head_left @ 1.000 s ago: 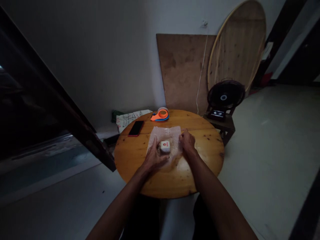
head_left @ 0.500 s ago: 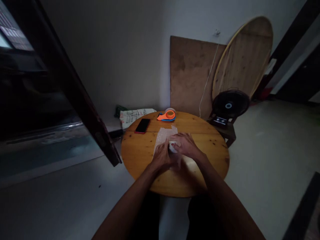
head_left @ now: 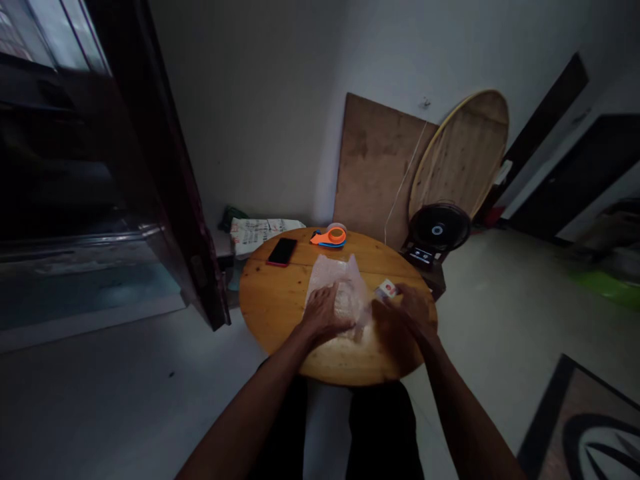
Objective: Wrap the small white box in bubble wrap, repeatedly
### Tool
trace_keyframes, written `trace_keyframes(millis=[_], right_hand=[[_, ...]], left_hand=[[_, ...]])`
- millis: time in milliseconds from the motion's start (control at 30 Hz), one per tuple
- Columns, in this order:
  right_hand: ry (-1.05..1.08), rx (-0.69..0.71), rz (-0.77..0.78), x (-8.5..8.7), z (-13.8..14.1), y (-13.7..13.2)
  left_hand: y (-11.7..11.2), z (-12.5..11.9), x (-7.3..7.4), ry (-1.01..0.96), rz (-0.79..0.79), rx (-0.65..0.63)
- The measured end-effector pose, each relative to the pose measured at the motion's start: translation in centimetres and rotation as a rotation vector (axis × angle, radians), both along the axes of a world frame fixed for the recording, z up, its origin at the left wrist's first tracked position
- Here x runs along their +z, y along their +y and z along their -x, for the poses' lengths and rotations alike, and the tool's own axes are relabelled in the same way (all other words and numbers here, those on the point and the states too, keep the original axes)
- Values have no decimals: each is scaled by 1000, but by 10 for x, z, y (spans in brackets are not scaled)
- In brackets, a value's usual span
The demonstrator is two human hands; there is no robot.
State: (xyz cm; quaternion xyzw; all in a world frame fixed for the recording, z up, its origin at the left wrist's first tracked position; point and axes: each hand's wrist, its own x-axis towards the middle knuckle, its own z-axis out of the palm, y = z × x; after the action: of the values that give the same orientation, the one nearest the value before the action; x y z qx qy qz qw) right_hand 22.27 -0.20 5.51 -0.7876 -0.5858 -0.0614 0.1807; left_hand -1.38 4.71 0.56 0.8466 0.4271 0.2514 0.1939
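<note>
A sheet of bubble wrap (head_left: 345, 273) lies spread on the round wooden table (head_left: 270, 313). My left hand (head_left: 325, 312) rests on it with the fingers stretched out and the thumb apart. To the right of the sheet, my right hand (head_left: 413, 308) grips a small white box (head_left: 387, 288) with a red mark on its face. The box is close to the tabletop; whether it touches the wood I cannot tell. Part of its right side is hidden by my fingers.
An orange and blue tape dispenser (head_left: 331, 237) sits at the table's far edge, with a phone (head_left: 283, 251) to its left. Behind the table are a printed white sack (head_left: 260, 232), a brown board (head_left: 373, 167) and a black fan (head_left: 437, 230). A dark door frame (head_left: 175, 200) stands left.
My right hand has carried the small white box rightward off the bubble wrap. My left hand has let go of the box and now lies on the wrap. The view has shifted slightly.
</note>
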Motion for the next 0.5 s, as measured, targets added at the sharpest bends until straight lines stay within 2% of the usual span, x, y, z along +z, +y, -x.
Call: trace_keyframes(millis=[133,233,333,433,500], right_hand=[[-46,-61,57,-7,-20,-5],[-36,-11,-79,-2,-20,-4],[131,240,-202,8,8,-3],[240,626,-194,7,64,2],[256,787,-116,-2,99,13]], left_hand=[[2,-1,-4,35,-8,17],[2,-2,-5,47,-28,11],[2,-2,-6,62,-50,10],[5,-1,-8,88,-61,25],[7,-1,-9,113,-71,3]])
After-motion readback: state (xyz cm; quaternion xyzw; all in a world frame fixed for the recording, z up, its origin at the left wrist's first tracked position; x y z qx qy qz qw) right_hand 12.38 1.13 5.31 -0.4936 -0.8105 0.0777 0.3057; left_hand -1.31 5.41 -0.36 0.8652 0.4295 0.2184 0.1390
